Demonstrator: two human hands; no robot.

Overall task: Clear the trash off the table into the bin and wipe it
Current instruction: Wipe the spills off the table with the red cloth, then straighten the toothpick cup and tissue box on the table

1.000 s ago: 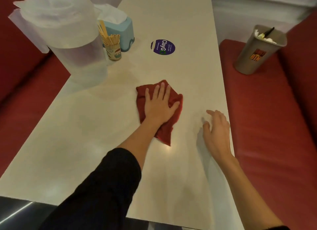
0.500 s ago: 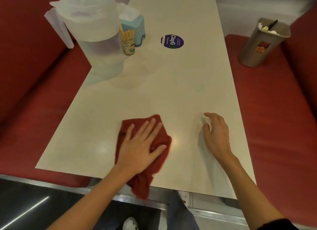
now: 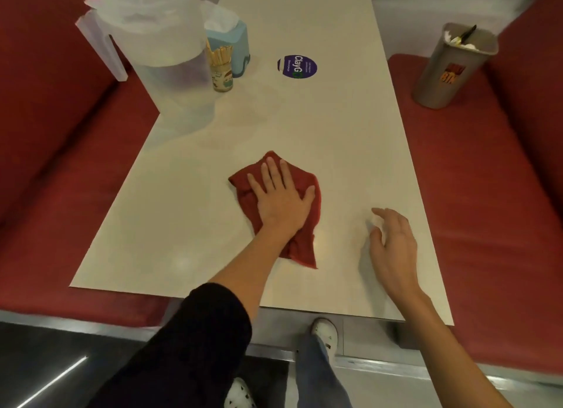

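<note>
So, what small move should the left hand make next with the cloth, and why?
Probably slide the left hand, pressed flat on the red cloth, forward and leftward toward the pitcher. Faint smudges seem to show on the table there, and trash already sits in the bin, so wiping looks like what remains.

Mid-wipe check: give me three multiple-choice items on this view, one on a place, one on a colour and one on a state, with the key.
1. Where does the bin stand? A on a shelf; B on the red seat; C on the floor.
2. What colour is the cloth? A blue; B white; C red.
3. What is the left hand doing? A pressing flat on the cloth; B gripping a cup; C hanging idle.

Key:
1 B: it sits on the seat to the right of the table.
2 C: dark red shows around the fingers.
3 A: straight fingers lie spread on the cloth.
</note>
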